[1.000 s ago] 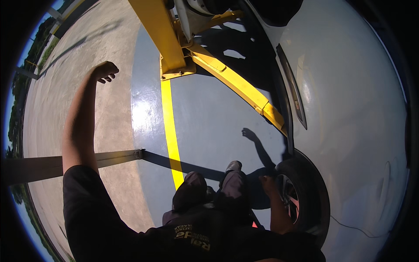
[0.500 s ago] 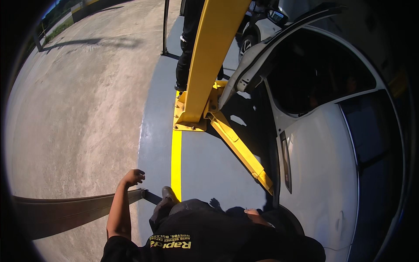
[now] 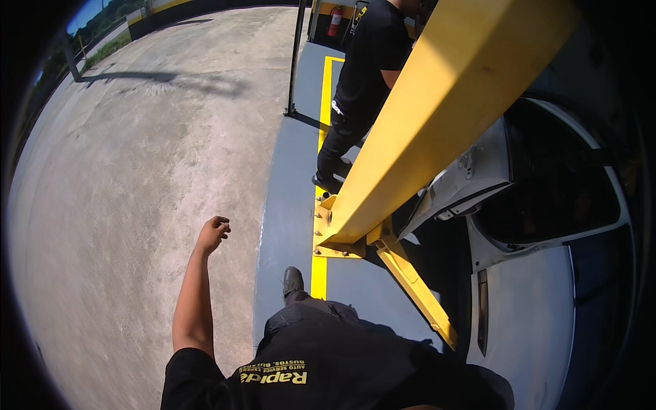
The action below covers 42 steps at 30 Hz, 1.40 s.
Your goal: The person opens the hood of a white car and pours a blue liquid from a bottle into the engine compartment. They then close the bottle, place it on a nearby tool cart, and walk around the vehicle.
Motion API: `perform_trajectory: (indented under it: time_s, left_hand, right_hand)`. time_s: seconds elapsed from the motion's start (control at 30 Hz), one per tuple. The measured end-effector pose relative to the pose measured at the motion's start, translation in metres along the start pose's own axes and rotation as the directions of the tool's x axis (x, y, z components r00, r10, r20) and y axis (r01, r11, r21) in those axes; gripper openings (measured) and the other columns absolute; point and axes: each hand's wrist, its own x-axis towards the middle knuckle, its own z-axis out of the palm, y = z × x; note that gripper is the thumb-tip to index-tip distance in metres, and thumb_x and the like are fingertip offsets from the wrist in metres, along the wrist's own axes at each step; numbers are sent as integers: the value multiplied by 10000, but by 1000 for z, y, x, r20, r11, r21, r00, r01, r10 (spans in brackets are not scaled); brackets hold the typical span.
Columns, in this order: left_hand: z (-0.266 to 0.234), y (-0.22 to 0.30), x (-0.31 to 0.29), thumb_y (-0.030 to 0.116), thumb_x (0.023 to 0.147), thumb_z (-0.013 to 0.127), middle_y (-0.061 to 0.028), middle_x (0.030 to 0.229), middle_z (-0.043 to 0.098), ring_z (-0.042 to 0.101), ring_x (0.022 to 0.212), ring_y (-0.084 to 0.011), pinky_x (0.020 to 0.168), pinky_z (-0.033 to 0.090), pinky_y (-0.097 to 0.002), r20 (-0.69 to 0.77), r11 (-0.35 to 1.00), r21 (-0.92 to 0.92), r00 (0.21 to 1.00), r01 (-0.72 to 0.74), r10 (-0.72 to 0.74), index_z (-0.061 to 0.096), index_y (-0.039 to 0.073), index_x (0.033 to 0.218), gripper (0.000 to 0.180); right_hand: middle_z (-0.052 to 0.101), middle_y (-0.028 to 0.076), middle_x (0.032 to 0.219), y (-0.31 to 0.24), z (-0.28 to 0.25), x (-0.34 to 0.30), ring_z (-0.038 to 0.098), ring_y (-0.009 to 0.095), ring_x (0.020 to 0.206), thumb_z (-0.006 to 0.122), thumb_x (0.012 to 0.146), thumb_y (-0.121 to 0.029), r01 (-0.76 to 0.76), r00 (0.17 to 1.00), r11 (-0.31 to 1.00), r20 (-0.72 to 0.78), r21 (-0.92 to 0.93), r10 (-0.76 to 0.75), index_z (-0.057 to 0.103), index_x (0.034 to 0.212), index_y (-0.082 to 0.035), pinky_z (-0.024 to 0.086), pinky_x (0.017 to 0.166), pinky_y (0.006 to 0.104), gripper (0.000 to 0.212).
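A: Starting at the fingers (image 3: 224,227) of the bare left hand (image 3: 211,236)?
B: Loosely curled, slightly parted, holding nothing. Held out over rough, pale concrete paving (image 3: 130,212), touching nothing. No sight of the right hand; cannot tell its state.

A: Changed just now?
B: Lost the right hand from view; swung the left forward; came closer to the thick yellow, square-section steel post (image 3: 424,130). Judged as walking, with no handling under way.

A: And where to find the post?
B: Ahead and to the right of the left hand, well apart from it. Bolted through a yellow steel base plate (image 3: 338,251) to grey painted floor (image 3: 290,198). From near its foot, a long yellow steel arm (image 3: 415,290) angled toward a white car (image 3: 523,301); beyond, a co-worker in black (image 3: 369,61).

A: Containers?
B: Besides the car, with a white door (image 3: 471,174) standing open and too dark inside to read: a red, cylindrical fire extinguisher (image 3: 334,22), farther off. Cannot see into it.
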Motion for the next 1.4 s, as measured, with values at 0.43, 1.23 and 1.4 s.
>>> perform_trajectory:
  time_s: [0.43, 1.23, 1.4]
  left_hand:
    - [-155, -242, -31, 319, 1041, 559, -99, 1235, 726, 687, 1076, -291, 899, 530, -471, 16, 264, -416, 298, 870, -955, 558, 155, 1406, 399]
    - [92, 452, 1082, 262, 976, 645, -86, 1069, 748, 729, 866, -205, 682, 574, -359, 778, 897, 386, 598, -214, -192, 658, 59, 1275, 361]
    - [196, 499, 1229, 222, 915, 707, -47, 998, 756, 734, 806, -160, 633, 584, -332, 854, 901, 370, 466, -227, -233, 691, 76, 1203, 323]
  right_hand:
    - [663, 70, 1116, -546, -14, 161, 632, 198, 957, 574, 1052, -423, -14, 963, 1000, 268, 17, 9, 577, 1367, -151, 531, 834, 398, 416]
    - [685, 48, 1217, -1010, -97, 517, 651, 232, 1092, 495, 1073, -324, -42, 999, 994, -35, -102, 39, 586, 1392, -215, 526, 962, 427, 350]
    - [685, 43, 1234, -1064, -196, 590, 651, 234, 1114, 482, 1075, -313, -12, 993, 972, -114, -235, -15, 587, 1398, -232, 523, 981, 433, 349]
